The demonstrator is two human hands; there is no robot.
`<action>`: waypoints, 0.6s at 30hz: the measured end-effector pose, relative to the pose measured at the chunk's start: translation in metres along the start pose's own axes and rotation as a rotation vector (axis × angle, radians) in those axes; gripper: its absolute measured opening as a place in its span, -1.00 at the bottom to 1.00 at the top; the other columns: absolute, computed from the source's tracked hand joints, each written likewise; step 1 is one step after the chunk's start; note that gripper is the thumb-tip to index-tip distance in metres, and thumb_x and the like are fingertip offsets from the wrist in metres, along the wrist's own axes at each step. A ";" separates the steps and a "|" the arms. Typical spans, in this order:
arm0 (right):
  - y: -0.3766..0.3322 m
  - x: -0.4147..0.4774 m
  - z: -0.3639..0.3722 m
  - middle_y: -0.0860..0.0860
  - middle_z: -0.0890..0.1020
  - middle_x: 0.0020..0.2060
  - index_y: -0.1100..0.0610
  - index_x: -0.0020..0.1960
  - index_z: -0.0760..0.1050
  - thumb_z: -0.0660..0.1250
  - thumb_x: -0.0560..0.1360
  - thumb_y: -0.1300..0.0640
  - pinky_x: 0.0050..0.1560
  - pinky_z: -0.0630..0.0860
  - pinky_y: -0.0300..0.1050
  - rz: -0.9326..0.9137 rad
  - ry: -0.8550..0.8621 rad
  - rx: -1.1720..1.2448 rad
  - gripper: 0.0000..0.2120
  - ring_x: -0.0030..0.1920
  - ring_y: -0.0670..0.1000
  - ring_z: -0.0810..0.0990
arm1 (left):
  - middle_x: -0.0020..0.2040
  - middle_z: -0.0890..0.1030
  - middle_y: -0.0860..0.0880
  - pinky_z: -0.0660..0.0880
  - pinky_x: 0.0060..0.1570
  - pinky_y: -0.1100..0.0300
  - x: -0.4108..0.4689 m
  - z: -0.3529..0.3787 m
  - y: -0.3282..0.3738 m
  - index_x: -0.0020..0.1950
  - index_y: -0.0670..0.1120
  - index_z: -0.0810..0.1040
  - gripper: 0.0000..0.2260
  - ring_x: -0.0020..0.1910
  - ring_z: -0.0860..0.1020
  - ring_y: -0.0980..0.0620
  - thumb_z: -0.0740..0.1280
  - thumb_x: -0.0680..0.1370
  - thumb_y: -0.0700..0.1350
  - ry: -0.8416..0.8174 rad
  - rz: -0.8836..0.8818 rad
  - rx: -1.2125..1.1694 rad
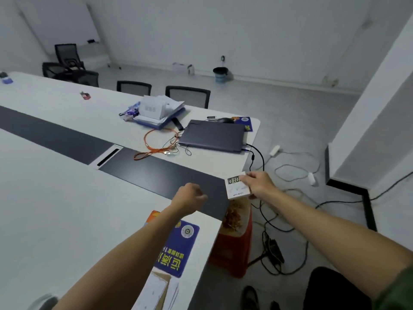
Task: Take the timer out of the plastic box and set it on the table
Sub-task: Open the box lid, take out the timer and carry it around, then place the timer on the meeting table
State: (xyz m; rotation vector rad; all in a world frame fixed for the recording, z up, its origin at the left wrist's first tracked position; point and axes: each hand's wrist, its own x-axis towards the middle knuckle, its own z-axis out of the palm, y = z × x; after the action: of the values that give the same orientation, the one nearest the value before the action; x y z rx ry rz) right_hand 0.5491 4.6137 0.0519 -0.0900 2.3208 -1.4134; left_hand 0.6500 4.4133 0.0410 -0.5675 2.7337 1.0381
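Note:
My right hand (259, 184) grips a small white timer (236, 185) with a dark digit display, holding it at the right edge of the table (55, 198), partly over the edge. Directly below it on the floor stands a red plastic box (234, 242) with yellowish contents showing at its top. My left hand (190, 198) hovers as a closed fist over the table's dark centre strip, a little left of the timer, with nothing in it.
A blue mouse pad (178, 247) and papers (156, 291) lie near my left forearm. Farther off sit a closed laptop (212, 135), orange cables (156, 144) and a document stack (156, 113). Cables (279, 220) trail across the floor to the right.

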 end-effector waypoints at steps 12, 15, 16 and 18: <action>-0.071 0.112 0.042 0.18 0.71 -0.03 0.27 0.16 0.57 0.31 0.58 0.09 -0.24 0.57 -0.12 0.114 -0.587 0.146 -0.72 -0.14 0.07 0.66 | -0.06 0.67 -0.11 0.62 -0.24 0.22 0.063 -0.039 0.013 0.05 -0.11 0.59 -0.84 -0.16 0.66 -0.03 0.29 0.61 -0.05 0.203 -0.292 -0.812; -0.078 0.117 0.062 0.18 0.70 -0.04 0.29 0.17 0.56 0.32 0.58 0.08 -0.28 0.57 -0.14 0.122 -0.669 0.132 -0.70 -0.13 0.08 0.66 | -0.07 0.66 -0.16 0.64 -0.25 0.21 0.061 -0.049 0.001 0.08 -0.12 0.58 -0.88 -0.20 0.63 -0.04 0.35 0.57 -0.13 0.252 -0.332 -0.925; -0.081 0.116 0.064 0.17 0.70 -0.04 0.28 0.18 0.54 0.32 0.58 0.09 -0.27 0.57 -0.14 0.104 -0.691 0.120 -0.71 -0.13 0.08 0.67 | -0.07 0.66 -0.18 0.63 -0.24 0.20 0.060 -0.051 -0.002 0.07 -0.12 0.58 -0.89 -0.19 0.62 -0.06 0.37 0.57 -0.16 0.257 -0.337 -0.952; -0.088 0.117 0.074 0.13 0.68 -0.03 0.23 0.24 0.50 0.36 0.55 0.10 -0.25 0.59 -0.14 0.025 -0.737 0.082 -0.68 -0.12 0.06 0.68 | -0.02 0.66 -0.22 0.63 -0.21 0.21 0.056 -0.062 -0.013 0.12 -0.14 0.57 -0.85 -0.14 0.62 -0.10 0.37 0.56 -0.18 0.276 -0.357 -0.974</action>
State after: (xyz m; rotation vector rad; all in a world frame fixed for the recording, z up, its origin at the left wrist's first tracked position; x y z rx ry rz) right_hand 0.4568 4.4789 0.0612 -0.4694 1.6479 -1.1902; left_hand 0.6035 4.3469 0.0633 -1.3318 1.9975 2.2646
